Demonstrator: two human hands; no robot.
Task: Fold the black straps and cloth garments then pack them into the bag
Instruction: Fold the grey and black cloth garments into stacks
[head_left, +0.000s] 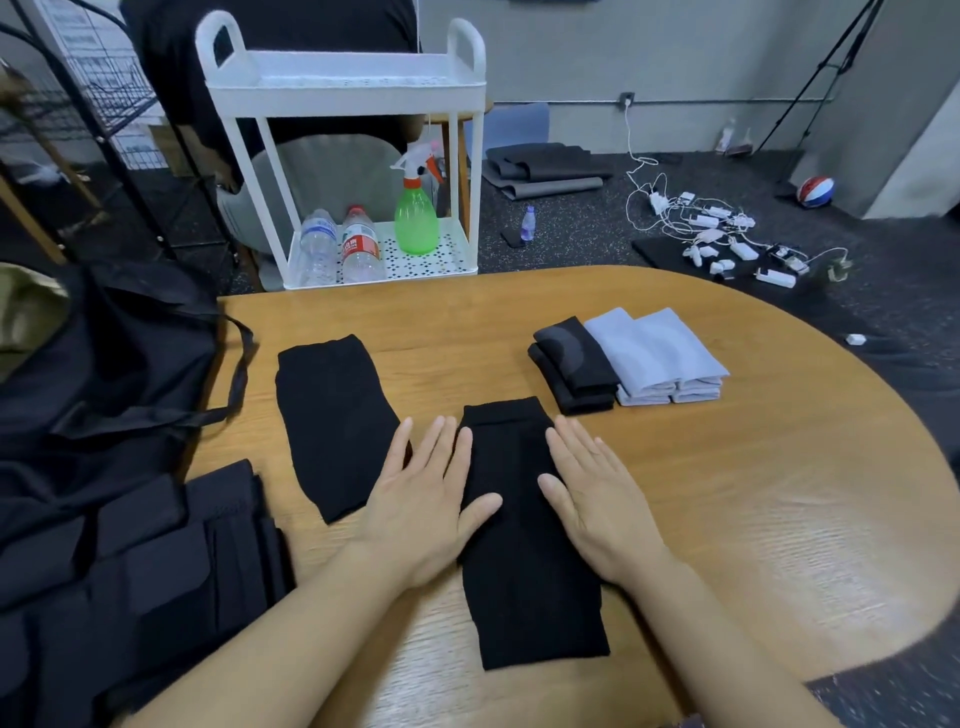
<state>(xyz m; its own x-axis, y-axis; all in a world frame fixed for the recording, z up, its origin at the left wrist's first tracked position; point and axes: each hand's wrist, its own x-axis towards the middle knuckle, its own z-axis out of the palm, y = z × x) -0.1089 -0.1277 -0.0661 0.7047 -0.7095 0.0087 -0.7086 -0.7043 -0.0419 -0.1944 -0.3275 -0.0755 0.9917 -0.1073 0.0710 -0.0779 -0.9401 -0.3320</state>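
Observation:
A long black cloth garment (524, 561) lies flat on the wooden table (727, 519) in front of me. My left hand (426, 504) presses flat on its left edge with straight fingers. My right hand (592, 499) lies flat on its right edge. A second black garment (332, 421) lies to the left. Folded black garments (576, 364) and folded light blue ones (660, 353) sit stacked at the right rear. The black bag (104, 364) slumps at the table's left edge. Black straps (171, 561) lie piled at the near left.
A white two-tier cart (343, 88) stands behind the table with two water bottles (337, 247) and a green spray bottle (415, 208). Chargers and cables (727, 239) litter the dark floor. A seated person is behind the cart.

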